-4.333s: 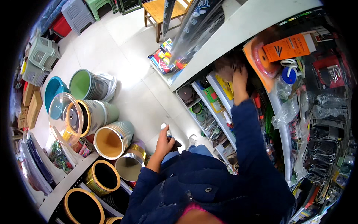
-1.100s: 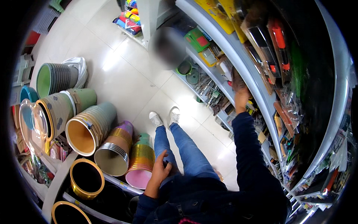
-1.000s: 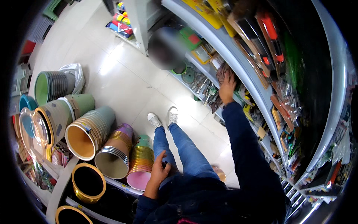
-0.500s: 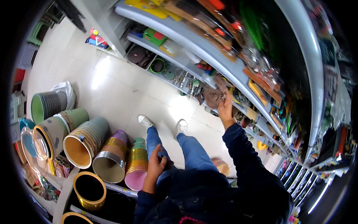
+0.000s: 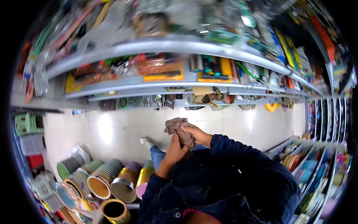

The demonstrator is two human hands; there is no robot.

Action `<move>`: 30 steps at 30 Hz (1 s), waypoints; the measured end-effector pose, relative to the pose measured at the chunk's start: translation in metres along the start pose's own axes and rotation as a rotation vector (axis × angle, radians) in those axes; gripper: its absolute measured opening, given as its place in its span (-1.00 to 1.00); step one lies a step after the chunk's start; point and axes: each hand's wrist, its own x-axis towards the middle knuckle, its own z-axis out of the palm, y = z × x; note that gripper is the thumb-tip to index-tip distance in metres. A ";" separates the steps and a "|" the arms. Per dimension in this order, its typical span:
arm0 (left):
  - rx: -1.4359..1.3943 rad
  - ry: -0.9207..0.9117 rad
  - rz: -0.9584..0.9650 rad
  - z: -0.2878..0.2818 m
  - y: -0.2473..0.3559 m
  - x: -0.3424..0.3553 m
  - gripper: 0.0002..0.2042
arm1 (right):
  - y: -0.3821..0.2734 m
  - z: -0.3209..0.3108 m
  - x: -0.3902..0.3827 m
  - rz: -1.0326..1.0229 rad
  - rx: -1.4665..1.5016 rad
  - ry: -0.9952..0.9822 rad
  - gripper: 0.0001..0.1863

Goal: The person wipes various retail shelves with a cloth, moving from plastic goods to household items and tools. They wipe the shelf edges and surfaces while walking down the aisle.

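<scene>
A crumpled brown cloth (image 5: 178, 125) is held in front of my body, above the pale tiled floor. My left hand (image 5: 174, 150) grips its near left side, fingers closed on the fabric. From the right, my right hand (image 5: 198, 135) pinches the cloth along its upper right edge. Both hands are close together, with the bunched folds between them. Part of the cloth's lower end is hidden behind my left hand and dark jacket.
Ahead runs a grey shelf unit (image 5: 164, 47) with packaged tools on several levels. Stacked buckets (image 5: 100, 181) lie on their sides at the lower left. A green stool (image 5: 27, 124) stands at the far left. Racks of coloured dishes (image 5: 309, 170) are at the right.
My right hand has brought the brown cloth from beside the shelf back toward my body. My left hand has come up and taken hold of it. The view has turned to face the shelf.
</scene>
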 end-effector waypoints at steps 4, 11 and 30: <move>0.163 -0.192 0.131 0.025 0.050 0.015 -0.20 | -0.026 -0.013 -0.054 -0.224 0.081 0.060 -0.57; 0.257 -0.570 0.278 0.042 0.087 0.038 -0.32 | -0.027 -0.094 -0.077 -0.514 0.300 0.234 -0.66; 0.687 -0.684 -0.522 0.230 0.100 0.159 -0.40 | -0.136 -0.459 0.025 -0.710 -1.108 1.410 -0.74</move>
